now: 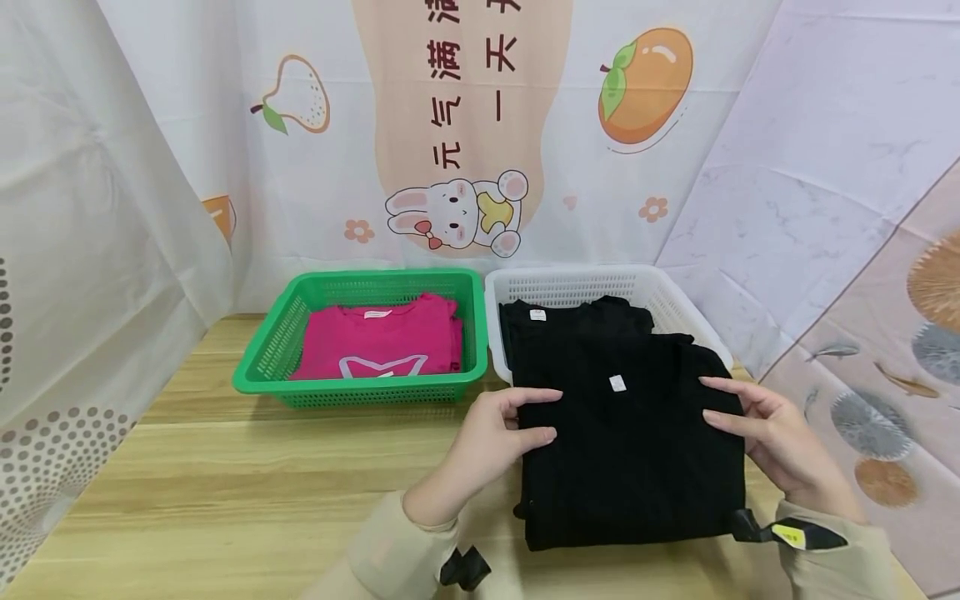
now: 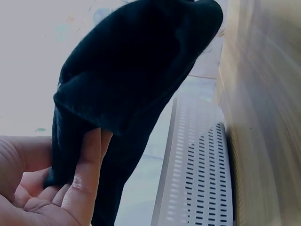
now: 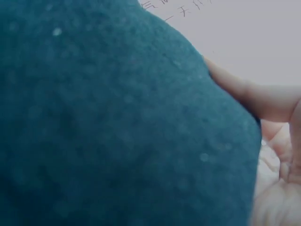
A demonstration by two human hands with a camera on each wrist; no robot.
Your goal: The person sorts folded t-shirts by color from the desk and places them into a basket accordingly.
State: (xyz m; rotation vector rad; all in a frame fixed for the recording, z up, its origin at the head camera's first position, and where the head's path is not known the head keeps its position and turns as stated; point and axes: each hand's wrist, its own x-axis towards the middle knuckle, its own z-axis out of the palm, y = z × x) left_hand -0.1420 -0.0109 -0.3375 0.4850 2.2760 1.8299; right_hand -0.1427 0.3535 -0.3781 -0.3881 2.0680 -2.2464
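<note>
A folded black shirt with a small white neck label is held up in front of the white basket, covering part of it. My left hand grips its left edge; in the left wrist view, the thumb and fingers lie on either side of the hanging cloth. My right hand holds the opposite edge, and the right wrist view has the dark fabric filling most of the picture. Behind it, another black shirt with a white label lies in the white basket.
Left of the white basket, a green basket holds folded pink clothing with a pale star outline. Both stand on a wooden table. Printed curtains hang behind and along the sides.
</note>
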